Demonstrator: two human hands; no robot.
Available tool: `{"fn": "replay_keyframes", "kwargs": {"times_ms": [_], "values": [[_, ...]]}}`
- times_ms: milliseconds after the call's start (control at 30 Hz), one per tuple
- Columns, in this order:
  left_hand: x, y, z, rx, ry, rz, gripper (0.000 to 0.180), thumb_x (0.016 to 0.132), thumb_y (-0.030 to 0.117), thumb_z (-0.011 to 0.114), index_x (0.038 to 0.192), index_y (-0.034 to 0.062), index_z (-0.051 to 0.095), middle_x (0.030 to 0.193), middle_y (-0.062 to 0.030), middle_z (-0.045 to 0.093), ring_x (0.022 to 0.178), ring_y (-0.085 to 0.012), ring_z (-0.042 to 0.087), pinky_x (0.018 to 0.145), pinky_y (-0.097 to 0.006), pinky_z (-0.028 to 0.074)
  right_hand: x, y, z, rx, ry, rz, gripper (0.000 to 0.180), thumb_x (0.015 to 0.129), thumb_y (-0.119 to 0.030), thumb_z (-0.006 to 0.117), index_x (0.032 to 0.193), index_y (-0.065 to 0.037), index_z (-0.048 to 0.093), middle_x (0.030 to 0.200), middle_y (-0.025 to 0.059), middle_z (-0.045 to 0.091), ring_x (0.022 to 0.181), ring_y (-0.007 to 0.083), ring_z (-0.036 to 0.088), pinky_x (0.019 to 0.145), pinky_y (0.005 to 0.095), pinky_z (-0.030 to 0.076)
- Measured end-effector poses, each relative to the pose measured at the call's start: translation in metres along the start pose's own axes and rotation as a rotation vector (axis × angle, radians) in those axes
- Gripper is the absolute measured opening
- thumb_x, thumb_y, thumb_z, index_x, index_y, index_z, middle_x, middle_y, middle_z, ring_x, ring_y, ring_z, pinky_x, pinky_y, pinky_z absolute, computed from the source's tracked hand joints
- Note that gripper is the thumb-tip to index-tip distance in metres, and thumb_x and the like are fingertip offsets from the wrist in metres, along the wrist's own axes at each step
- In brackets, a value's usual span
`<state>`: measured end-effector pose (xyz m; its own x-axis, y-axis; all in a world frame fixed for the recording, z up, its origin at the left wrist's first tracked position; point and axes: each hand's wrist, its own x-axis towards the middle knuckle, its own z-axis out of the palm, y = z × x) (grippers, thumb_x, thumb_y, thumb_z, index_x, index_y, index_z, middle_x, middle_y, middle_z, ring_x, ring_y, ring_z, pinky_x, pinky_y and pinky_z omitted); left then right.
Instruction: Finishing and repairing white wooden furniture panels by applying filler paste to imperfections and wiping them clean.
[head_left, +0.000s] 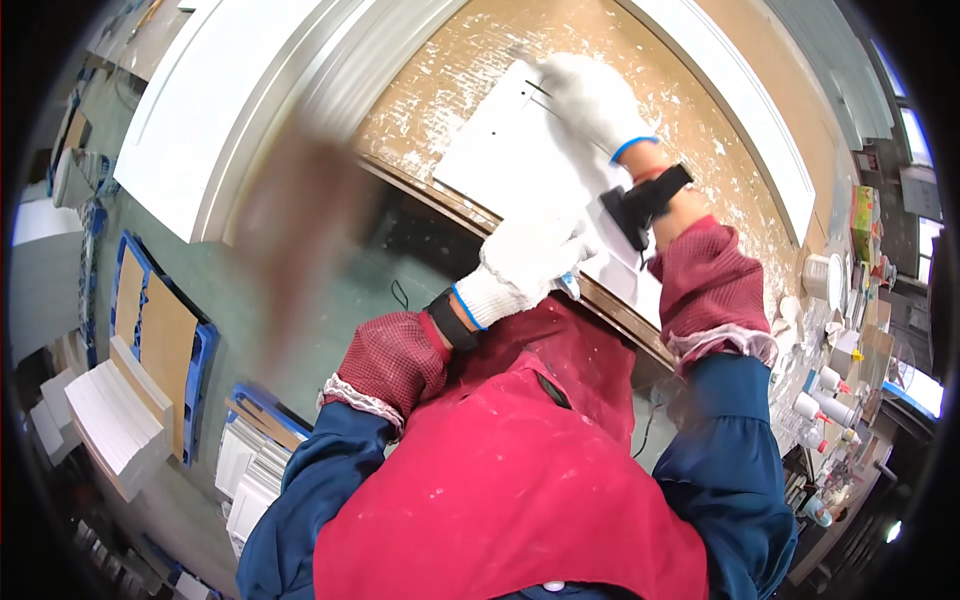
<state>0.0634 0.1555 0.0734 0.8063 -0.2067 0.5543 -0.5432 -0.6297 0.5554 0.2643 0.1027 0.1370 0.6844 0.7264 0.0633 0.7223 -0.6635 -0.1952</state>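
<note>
A flat white panel (500, 150) lies on a brown worktable (700, 130) flecked with white. My right hand (590, 100), in a white glove, rests flat on the panel's far corner. My left hand (525, 260), also in a white glove, is closed at the panel's near edge; a small blue-tipped thing shows under its fingers, and I cannot tell what it is. Both forearms wear red mesh sleeve covers over blue sleeves, above a red apron.
A large white framed board (230, 110) leans at the left of the table. Bottles and a roll of tape (825, 275) crowd the table's right end. Stacks of white panels (110, 420) and blue pallets (200, 350) stand on the green floor at the lower left.
</note>
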Motion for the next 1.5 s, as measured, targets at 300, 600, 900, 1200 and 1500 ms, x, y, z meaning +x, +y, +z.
{"fn": "replay_keyframes", "kwargs": {"times_ms": [300, 600, 900, 1200, 1500], "values": [[0.000, 0.029, -0.020, -0.004, 0.007, -0.092, 0.030, 0.063, 0.015, 0.070, 0.093, 0.0132, 0.069, 0.092, -0.0043, 0.063, 0.086, -0.0230, 0.062, 0.073, -0.034, 0.052, -0.016, -0.020, 0.003, -0.052, -0.129, -0.030, 0.019, 0.085, -0.019, 0.053, 0.096, -0.007, 0.062, 0.090, 0.0186, 0.063, 0.082, 0.0369, 0.062, 0.073, 0.0439, 0.051], [0.007, 0.025, -0.021, -0.007, 0.030, -0.008, 0.023, 0.062, 0.014, 0.069, 0.085, 0.0108, 0.066, 0.087, -0.0043, 0.060, 0.086, -0.0237, 0.061, 0.071, -0.035, 0.050, -0.011, -0.013, 0.002, 0.080, -0.020, -0.038, 0.015, 0.083, -0.014, 0.052, 0.091, -0.007, 0.062, 0.086, 0.0166, 0.063, 0.084, 0.0368, 0.061, 0.074, 0.0443, 0.049], [-0.005, 0.023, -0.007, -0.300, -0.184, -0.258, 0.023, 0.066, 0.012, 0.063, 0.089, 0.0115, 0.065, 0.084, -0.0042, 0.061, 0.080, -0.0237, 0.062, 0.066, -0.035, 0.048, -0.047, 0.005, -0.014, 0.245, 0.117, -0.018, 0.017, 0.084, -0.011, 0.046, 0.089, -0.004, 0.060, 0.079, 0.0220, 0.062, 0.078, 0.0391, 0.062, 0.074, 0.0459, 0.049], [-0.003, 0.030, -0.014, 0.048, -0.067, -0.061, 0.030, 0.068, 0.017, 0.068, 0.098, 0.0170, 0.064, 0.084, 0.0000, 0.060, 0.075, -0.0203, 0.059, 0.065, -0.033, 0.047, -0.136, 0.013, -0.001, 0.232, 0.227, 0.477, 0.018, 0.086, -0.014, 0.044, 0.091, -0.003, 0.057, 0.086, 0.0227, 0.061, 0.085, 0.0407, 0.059, 0.077, 0.0463, 0.046], [0.000, 0.028, -0.016, 0.131, -0.094, 0.004, 0.031, 0.062, 0.017, 0.075, 0.092, 0.0186, 0.068, 0.096, -0.0012, 0.062, 0.097, -0.0231, 0.058, 0.092, -0.045, 0.044, -0.152, 0.015, -0.007, 0.248, 0.251, 0.579, 0.023, 0.084, -0.017, 0.047, 0.097, -0.003, 0.061, 0.093, 0.0230, 0.063, 0.089, 0.0396, 0.061, 0.079, 0.0458, 0.047]]}}
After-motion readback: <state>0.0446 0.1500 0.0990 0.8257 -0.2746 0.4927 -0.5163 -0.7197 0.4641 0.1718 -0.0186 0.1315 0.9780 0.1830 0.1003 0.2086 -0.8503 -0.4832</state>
